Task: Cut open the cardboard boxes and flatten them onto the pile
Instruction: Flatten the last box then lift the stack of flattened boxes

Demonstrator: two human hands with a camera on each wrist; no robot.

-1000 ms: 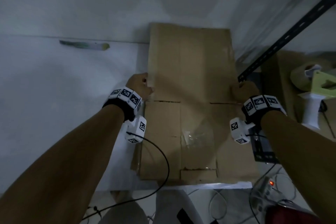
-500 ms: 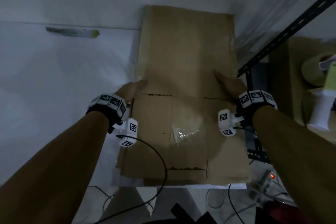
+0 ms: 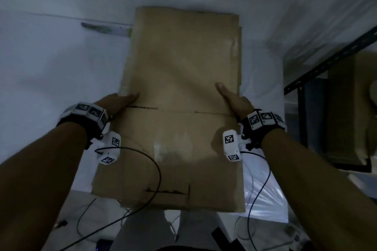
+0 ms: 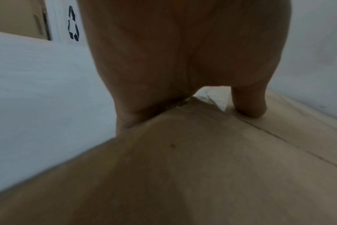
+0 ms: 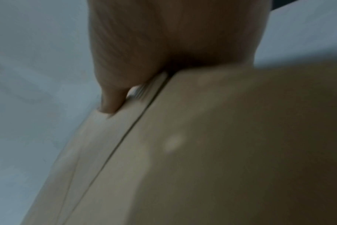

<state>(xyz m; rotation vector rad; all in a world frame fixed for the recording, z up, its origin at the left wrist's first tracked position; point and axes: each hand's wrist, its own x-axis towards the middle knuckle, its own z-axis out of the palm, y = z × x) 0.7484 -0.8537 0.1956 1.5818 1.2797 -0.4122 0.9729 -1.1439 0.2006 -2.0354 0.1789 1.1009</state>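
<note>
Flattened cardboard box lies long axis near-to-far. Left hand and right hand grasp its side edges.

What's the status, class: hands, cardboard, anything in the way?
Left hand and right hand grip opposite edges of the flattened cardboard. It lies over the pile. Wrist cable drapes across its near end.

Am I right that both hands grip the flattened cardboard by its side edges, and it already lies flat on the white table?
Not quite. The left hand and right hand do grip the flattened cardboard by its sides, but the head view shows it tilted up, its near end overhanging the white table.
</note>
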